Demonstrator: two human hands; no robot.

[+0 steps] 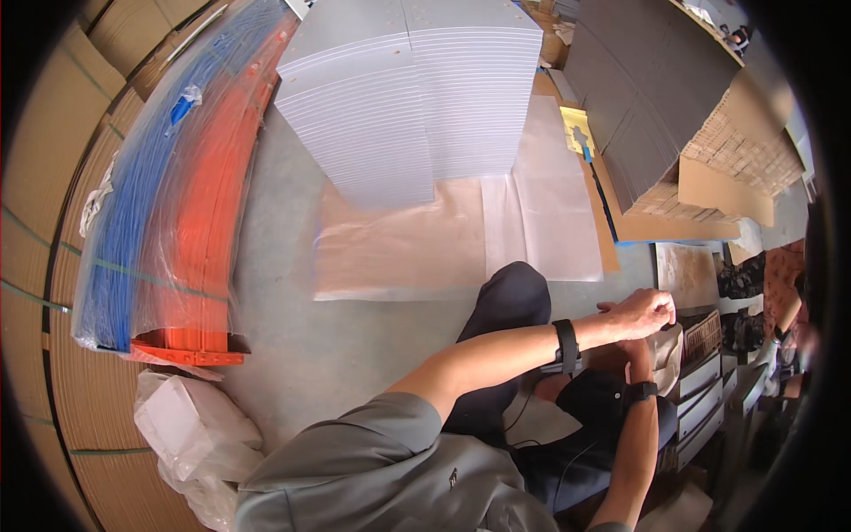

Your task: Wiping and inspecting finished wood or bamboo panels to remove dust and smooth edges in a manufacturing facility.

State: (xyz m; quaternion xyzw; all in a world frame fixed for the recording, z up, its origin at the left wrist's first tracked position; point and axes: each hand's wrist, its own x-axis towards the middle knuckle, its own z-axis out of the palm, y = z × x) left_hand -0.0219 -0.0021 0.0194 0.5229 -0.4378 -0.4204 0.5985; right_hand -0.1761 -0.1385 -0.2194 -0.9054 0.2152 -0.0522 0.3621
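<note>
My left hand (647,313) reaches across to the right, its fingers curled closed beside a stack of boxes. A small dark spot shows under its fingers, too little to name. My right hand (635,348) comes up from below and sits just under the left one, partly covered by it. Its fingers are mostly hidden, so their state does not show. Right by both hands stand a crumpled beige paper bag (667,351) and a brown slatted crate (702,340). Each wrist wears a black band.
Ahead, a tall stack of light grey panels (470,106) stands on a paper sheet (399,244). Plastic-wrapped blue and orange metal beams (208,226) lie left, with a wrapped white box (186,417) nearby. Cardboard-backed grey stacks (638,97) rise right. Another person (784,275) is at far right.
</note>
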